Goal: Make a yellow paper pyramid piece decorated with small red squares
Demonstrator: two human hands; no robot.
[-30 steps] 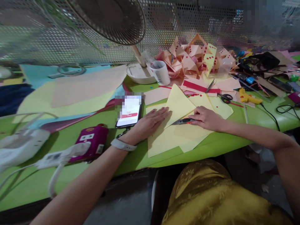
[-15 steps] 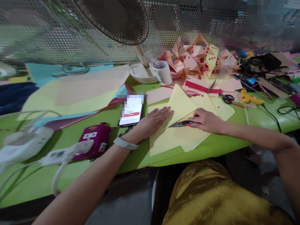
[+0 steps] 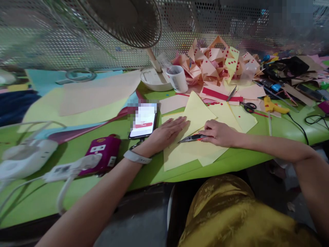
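A folded pale yellow paper sheet (image 3: 197, 113) lies on the green table (image 3: 84, 161) in front of me. My left hand (image 3: 166, 133) rests flat on its left part, fingers stretched out, a white band on the wrist. My right hand (image 3: 218, 132) is closed round a utility knife (image 3: 191, 138) with a red body. The blade points left along the fold, its tip close to my left palm. More yellow sheets (image 3: 239, 118) with small red squares lie just behind my right hand.
A lit phone (image 3: 143, 120) lies left of my left hand, with a magenta box (image 3: 102, 154) and a white power strip (image 3: 74, 168) nearer me. Behind stand a fan base (image 3: 151, 77), a white cup (image 3: 180, 79), a heap of folded paper shapes (image 3: 213, 61), scissors (image 3: 248, 107) and a yellow glue gun (image 3: 273, 107).
My right hand has slid the knife to the left along the fold, toward my left hand. The left hand has stayed flat on the paper.
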